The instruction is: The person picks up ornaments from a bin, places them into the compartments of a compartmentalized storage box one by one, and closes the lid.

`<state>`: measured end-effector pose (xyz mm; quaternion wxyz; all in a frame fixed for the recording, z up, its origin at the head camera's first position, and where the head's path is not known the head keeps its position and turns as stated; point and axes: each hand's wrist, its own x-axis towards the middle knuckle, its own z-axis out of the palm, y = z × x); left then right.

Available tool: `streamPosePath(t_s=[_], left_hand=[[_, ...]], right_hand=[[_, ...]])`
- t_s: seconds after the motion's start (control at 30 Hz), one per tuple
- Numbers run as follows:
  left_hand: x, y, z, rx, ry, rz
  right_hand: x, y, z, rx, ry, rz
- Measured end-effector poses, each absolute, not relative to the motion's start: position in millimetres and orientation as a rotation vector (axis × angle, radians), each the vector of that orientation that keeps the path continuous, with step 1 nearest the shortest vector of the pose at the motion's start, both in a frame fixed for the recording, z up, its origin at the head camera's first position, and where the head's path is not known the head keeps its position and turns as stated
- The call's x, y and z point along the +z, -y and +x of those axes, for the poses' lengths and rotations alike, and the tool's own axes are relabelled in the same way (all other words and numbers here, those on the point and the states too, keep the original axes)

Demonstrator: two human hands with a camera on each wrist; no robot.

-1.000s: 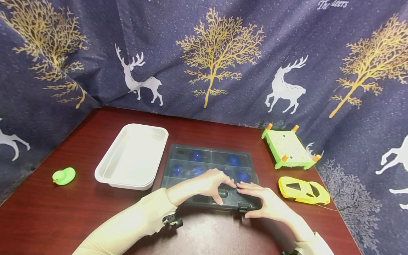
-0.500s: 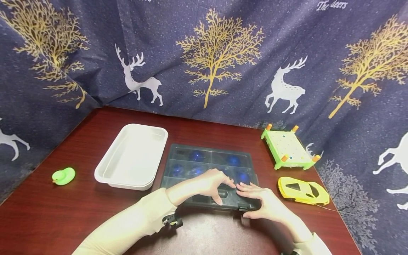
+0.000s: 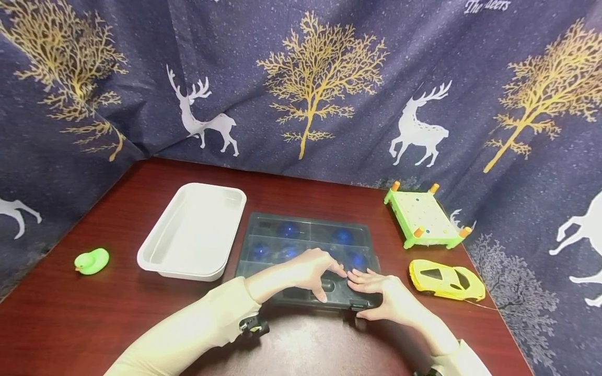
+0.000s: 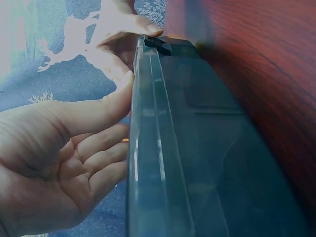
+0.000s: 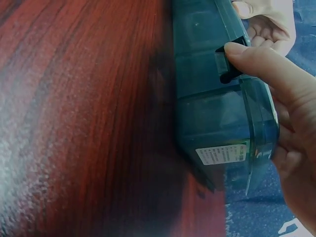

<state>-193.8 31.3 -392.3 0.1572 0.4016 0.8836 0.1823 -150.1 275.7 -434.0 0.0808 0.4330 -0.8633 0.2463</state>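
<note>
A dark translucent storage box (image 3: pixel 282 279) with inner compartments lies on the table, its lid down. Several round, dark blue things (image 3: pixel 289 253) show dimly through the lid. My left hand (image 3: pixel 305 269) rests on the lid near the front, its thumb tip at the lid's edge in the left wrist view. At the front right corner, my right hand (image 3: pixel 388 295) lays its fingers on the lid. Its thumb presses on a black latch (image 5: pixel 230 65), plain in the right wrist view. The fingertips of both hands nearly meet.
A white tray (image 3: pixel 146 256) stands left of the box, with a green toy duck (image 3: pixel 92 261) farther left. To the right are a yellow toy car (image 3: pixel 447 280) and a green toy bed (image 3: pixel 420 216), orange legs up. A printed curtain (image 3: pixel 263 120) hangs behind the table.
The head view has shifted very slightly. Both hands and the storage box keep almost the same pose, the right thumb staying at the latch.
</note>
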Motion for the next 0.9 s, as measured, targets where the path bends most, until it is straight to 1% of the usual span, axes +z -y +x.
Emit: streamPosePath(t_s=[0.43,0.77,0.9], left_hand=[[-392.5,-32.6,-194.0,0.544,-2.522,1.144],[-393.9,-32.1,-195.4,0.546,-2.52,1.144],[-395.0,-30.5,-196.3,0.568,-2.507,1.146]], right_hand=[[-431.4,-275.1,-152.1,0.728,2.507,1.338],[-430.7,-274.6,-152.2,0.727,2.558,1.293],[-428.5,-274.0,-149.5,0.698,2.61,1.231]])
